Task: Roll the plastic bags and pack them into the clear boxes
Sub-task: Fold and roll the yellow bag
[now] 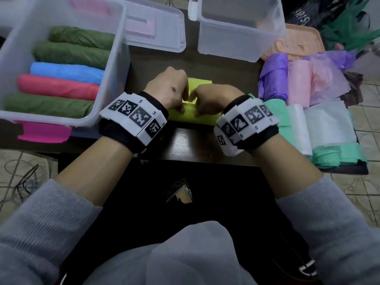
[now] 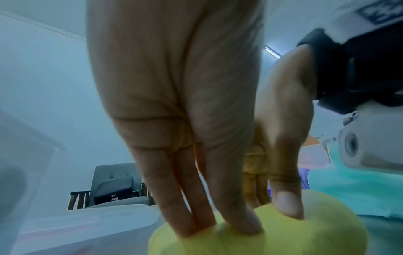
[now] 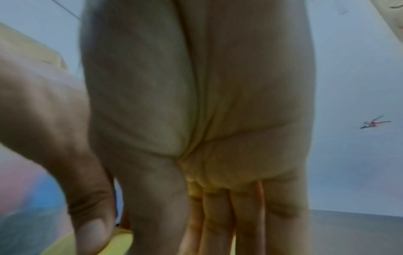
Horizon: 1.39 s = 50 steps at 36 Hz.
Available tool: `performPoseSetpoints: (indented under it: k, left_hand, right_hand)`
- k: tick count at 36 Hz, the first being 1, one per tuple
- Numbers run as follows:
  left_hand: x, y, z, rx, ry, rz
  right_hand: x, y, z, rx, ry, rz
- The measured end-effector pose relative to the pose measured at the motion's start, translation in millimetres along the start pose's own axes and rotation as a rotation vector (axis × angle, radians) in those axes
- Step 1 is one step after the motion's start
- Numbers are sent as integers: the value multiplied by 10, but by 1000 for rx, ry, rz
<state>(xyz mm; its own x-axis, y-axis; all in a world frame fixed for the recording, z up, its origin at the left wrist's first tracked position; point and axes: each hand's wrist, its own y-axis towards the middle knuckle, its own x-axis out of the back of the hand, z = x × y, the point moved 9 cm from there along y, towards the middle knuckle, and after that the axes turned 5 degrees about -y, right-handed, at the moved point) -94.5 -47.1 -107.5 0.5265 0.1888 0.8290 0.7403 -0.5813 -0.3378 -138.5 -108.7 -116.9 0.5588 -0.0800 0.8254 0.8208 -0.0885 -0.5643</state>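
Yellow-green plastic bag [image 1: 200, 115], partly rolled, lies at the centre of the dark wooden table [image 1: 191, 145], under both hands.

At 10 o'clock from it stands a clear box [image 1: 107, 83] holding five rolled bags side by side: three dark green, one blue [image 1: 67, 73], one red [image 1: 57, 86]. A pink lid [image 1: 44, 131] lies beneath this box. At 12 o'clock is a flat clear lid [image 1: 164, 31] and, to its right, a second clear box [image 1: 240, 27].

Left hand [image 1: 171, 89] rests on the roll's left half; in the left wrist view its straight fingers [image 2: 231, 207] press down into the yellow plastic. Right hand [image 1: 211, 99] rests on the right half, thumb and fingers extended down onto the bag; whether it grips or only presses cannot be told.

At 2 to 4 o'clock lie loose bags: purple [image 1: 273, 77], pink [image 1: 302, 83], white [image 1: 300, 128] and mint green [image 1: 337, 155], overlapping one another.
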Motion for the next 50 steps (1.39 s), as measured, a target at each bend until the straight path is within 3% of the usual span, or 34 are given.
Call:
performPoseSetpoints:
  k: [4,11,16,27,30,34,37,50]
  left_hand:
    - [20,-38,8,-10,-12,-51]
    - [-68,-83,19,-6,34,35]
    - [-48,11,-4,-13,50,69]
    - [30,263,45,6,31,201]
    - [76,297,65,3,-4,167]
    - [176,264,78,-29,-63,17]
    - [160,198,78,-31,-63,-14]
    - [-76,0,89,41,6,166]
  right_hand:
    - [39,59,-58,-7,-3,51]
    - [96,111,-217,-16,188,28]
    - [205,25,-212,14,279,-170]
    - [-128,-203,56,12,-30,-460]
    - [-150,-168,60,3,-36,-501]
    - [-104,-70,8,4,-13,-485]
    - [-63,4,-30,7,10,-421]
    - [-197,-93,-28,85,97,-144]
